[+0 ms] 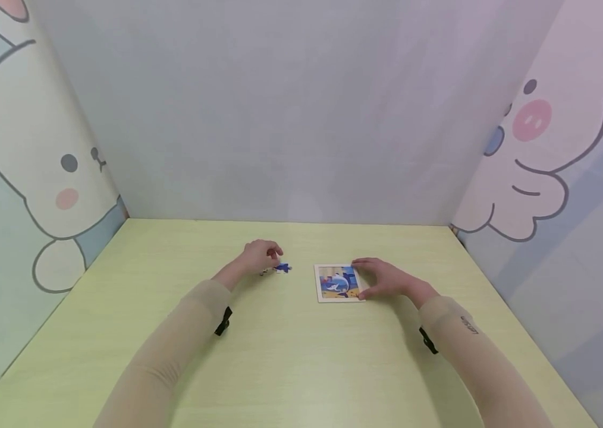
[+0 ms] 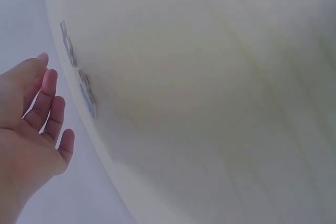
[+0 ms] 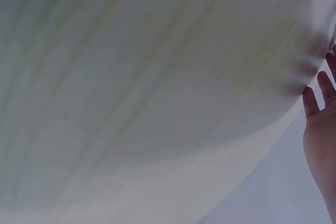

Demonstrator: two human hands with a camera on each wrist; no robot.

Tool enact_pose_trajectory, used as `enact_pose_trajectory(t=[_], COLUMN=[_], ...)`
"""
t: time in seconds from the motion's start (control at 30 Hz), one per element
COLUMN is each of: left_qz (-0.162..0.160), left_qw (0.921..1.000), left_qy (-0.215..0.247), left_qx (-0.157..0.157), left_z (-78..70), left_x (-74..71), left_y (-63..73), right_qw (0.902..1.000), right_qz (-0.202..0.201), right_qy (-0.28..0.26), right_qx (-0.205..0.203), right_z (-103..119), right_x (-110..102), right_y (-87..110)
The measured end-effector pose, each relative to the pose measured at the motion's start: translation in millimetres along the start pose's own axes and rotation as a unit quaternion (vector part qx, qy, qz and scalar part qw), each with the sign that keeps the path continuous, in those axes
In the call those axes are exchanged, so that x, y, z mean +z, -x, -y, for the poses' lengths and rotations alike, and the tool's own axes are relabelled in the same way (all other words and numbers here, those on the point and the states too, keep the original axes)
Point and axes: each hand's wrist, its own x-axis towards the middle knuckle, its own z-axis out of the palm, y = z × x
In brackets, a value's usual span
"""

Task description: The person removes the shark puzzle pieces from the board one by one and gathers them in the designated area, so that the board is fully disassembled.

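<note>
A square jigsaw puzzle board (image 1: 338,300) with a pale border and a dolphin picture lies flat on the table. My right hand (image 1: 384,278) holds it at the right side, the fingers by the upper right corner and the thumb by the lower right one. In the right wrist view the fingertips touch the tabletop, with just a sliver of the board at the edge. Left of the board, blue and white puzzle pieces (image 1: 283,268) lie loose. Just over them hovers my left hand (image 1: 261,255), fingers loosely bent; no piece shows between them. The left wrist view shows the pieces (image 2: 88,95) edge-on beside the fingers.
The pale yellow table (image 1: 301,368) reaches back to a plain light curtain (image 1: 285,119). Side panels with a cartoon rabbit (image 1: 23,148) and a cartoon pig (image 1: 558,137) border it left and right. Black straps (image 1: 223,321) sit at both sleeved forearms.
</note>
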Motion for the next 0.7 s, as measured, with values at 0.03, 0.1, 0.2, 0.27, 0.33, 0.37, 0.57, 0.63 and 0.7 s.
enact_pose_trajectory(t=[0.03, 0.1, 0.2, 0.27, 0.33, 0.37, 0.57, 0.63, 0.7], left_qz=[-0.001, -0.001, -0.003, -0.004, -0.006, -0.006, -0.007, -0.008, -0.006], left_qw=[1.0, 0.9999, 0.9997, 0.9997, 0.9996, 0.9996, 0.9988, 0.9985, 0.9984], left_qy=[-0.001, -0.001, -0.001, -0.001, -0.003, -0.002, 0.009, 0.015, 0.018], left_qx=[0.003, 0.01, 0.022, 0.024, 0.029, 0.029, 0.047, 0.053, 0.054], left_z=[-2.1, -7.4, -16.3, -22.2, -27.6, -30.1, -45.4, -51.3, -57.9], left_x=[0.4, 1.2, 3.4, 6.2, 9.3, 11.0, 19.1, 21.8, 25.1], left_y=[-1.0, -3.0, -6.0, -8.3, -10.7, -12.1, -20.7, -22.9, -24.2], right_qw=[1.0, 1.0, 1.0, 0.9999, 0.9999, 0.9998, 0.9998, 0.9998, 0.9998], right_qz=[0.001, 0.001, 0.002, 0.003, 0.003, 0.003, -0.003, -0.007, -0.011], right_qy=[0.0, -0.001, -0.005, -0.011, -0.014, -0.016, -0.016, -0.015, -0.014], right_qx=[0.003, 0.004, 0.007, 0.008, 0.009, 0.01, 0.013, 0.01, 0.009], right_z=[0.1, 0.2, 0.9, 1.5, 2.1, 2.3, -0.2, -1.8, -2.7], right_x=[0.1, 0.7, 1.0, 1.3, 1.5, 1.6, 3.5, 3.9, 4.1], right_y=[-0.1, -0.5, -0.4, 0.1, 0.6, 0.7, 0.6, 0.6, 0.8])
